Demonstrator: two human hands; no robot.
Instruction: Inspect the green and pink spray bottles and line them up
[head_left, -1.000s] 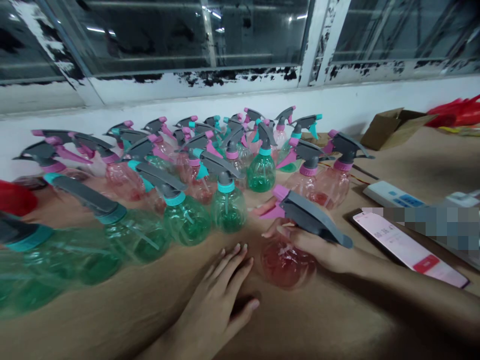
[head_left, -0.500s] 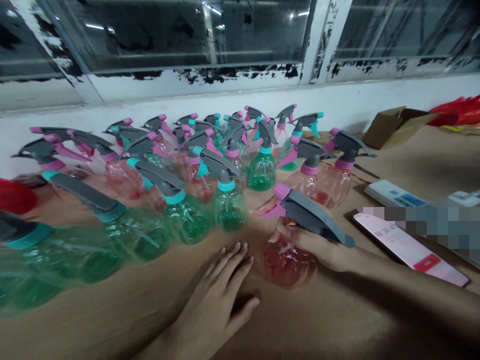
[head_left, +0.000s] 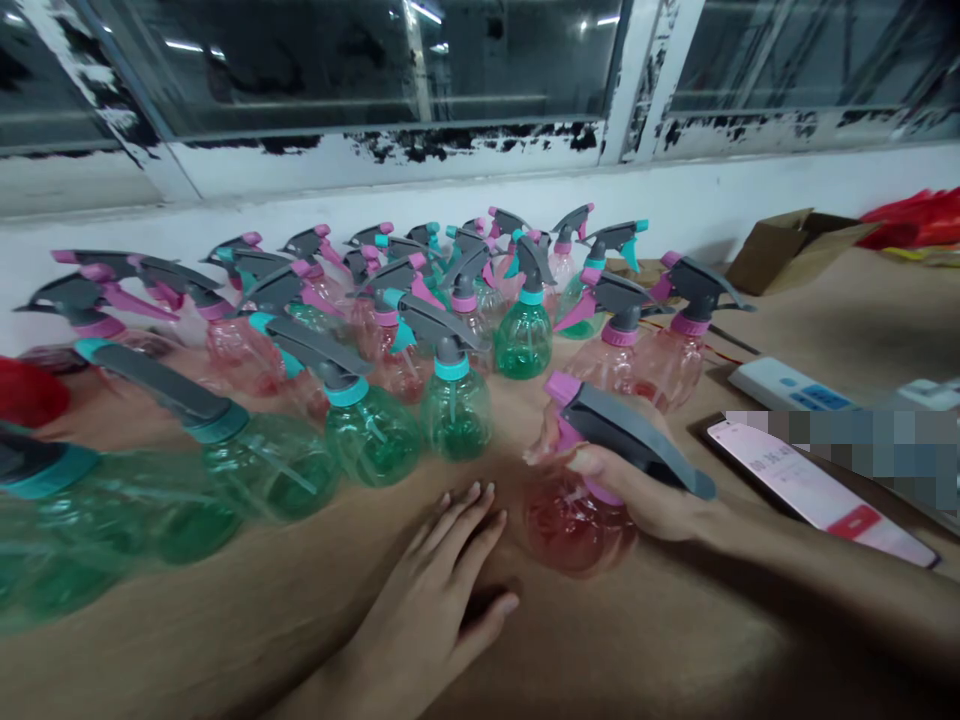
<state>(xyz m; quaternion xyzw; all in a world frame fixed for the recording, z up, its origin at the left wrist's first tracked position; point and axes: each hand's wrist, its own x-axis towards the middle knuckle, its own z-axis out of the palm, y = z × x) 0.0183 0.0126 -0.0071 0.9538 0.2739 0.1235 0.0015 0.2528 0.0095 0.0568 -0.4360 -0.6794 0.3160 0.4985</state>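
In my right hand [head_left: 637, 490] is a spray bottle [head_left: 574, 530] with a clear pink body, a grey head and a pink nozzle and trigger. My fingers wrap its neck and trigger, and some liquid shows in the bottom. The bottle is near the table surface; whether it touches is hard to tell. My left hand [head_left: 439, 570] lies flat on the brown table [head_left: 247, 640], fingers stretched out, just left of the bottle and holding nothing. A green spray bottle [head_left: 456, 410] with a turquoise collar stands beyond my left fingertips.
Several green and pink spray bottles [head_left: 375, 435] crowd the left and back of the table. To the right lie a phone [head_left: 817, 490] with a timer and a white device [head_left: 787, 385]. An open cardboard box [head_left: 780, 255] and red bags [head_left: 915, 220] are at the back right.
My right fingers have shifted on the spray bottle: the trigger has moved in toward the neck and the fingers sit closer around it. The left hand stays in place.
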